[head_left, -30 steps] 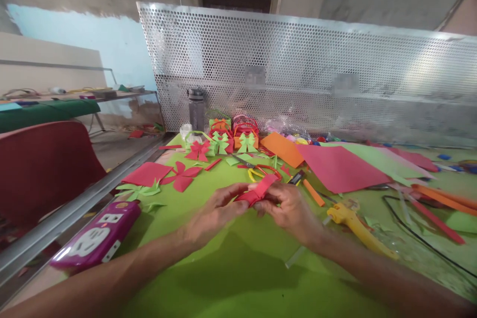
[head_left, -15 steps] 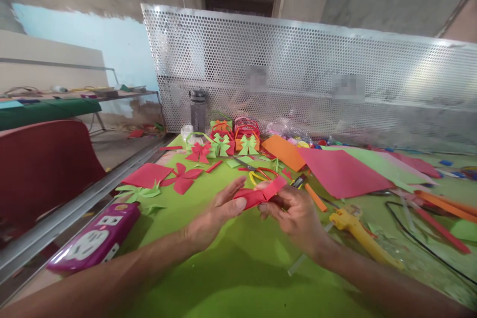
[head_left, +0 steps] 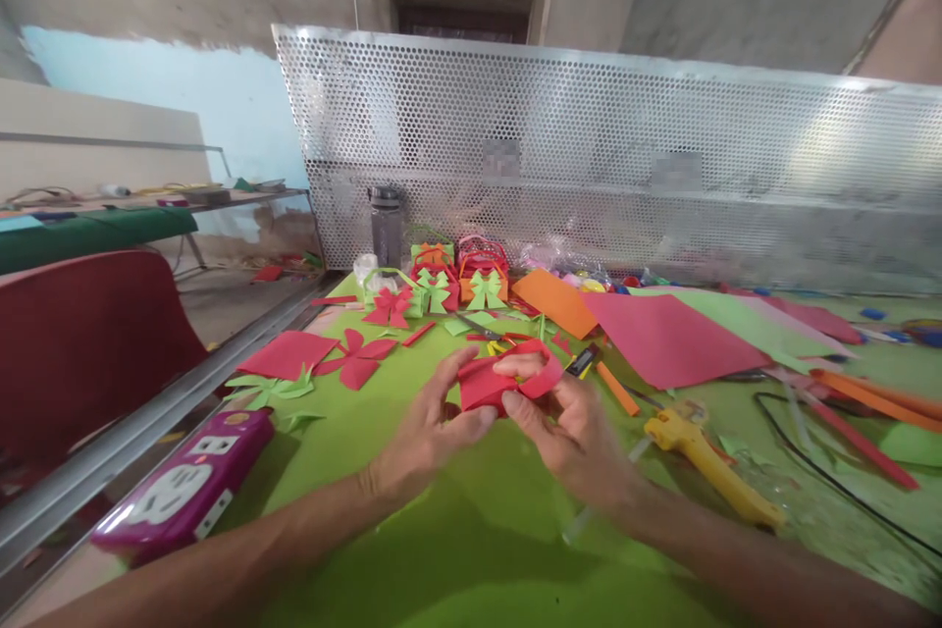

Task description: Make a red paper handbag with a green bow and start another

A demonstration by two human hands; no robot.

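Between both hands, over the green table, is a small red paper basket (head_left: 482, 386) with a curved strip forming a loop on its right. My left hand (head_left: 434, 417) is closed on its left side, thumb along the lower edge. The thumb and fingers of my right hand (head_left: 570, 417) pinch its right side, where the strip meets the body. A box cutter (head_left: 583, 360) and scissors (head_left: 482, 329) lie just beyond the hands. To the right of my right hand lies a yellow glue gun (head_left: 706, 461).
Finished paper baskets with bows (head_left: 486, 288) stand at the back beside a grey bottle (head_left: 386, 228). Pink sheets (head_left: 673, 339) lie right, and red petal-shaped paper (head_left: 358, 358) lies left. A purple power strip (head_left: 187, 481) sits at the left edge. A perforated metal panel (head_left: 589, 147) closes off the back.
The red paper has turned to show its front face, and its strip now curves into a loop. My right thumb has come round onto the near side. The view has tipped slightly upward.
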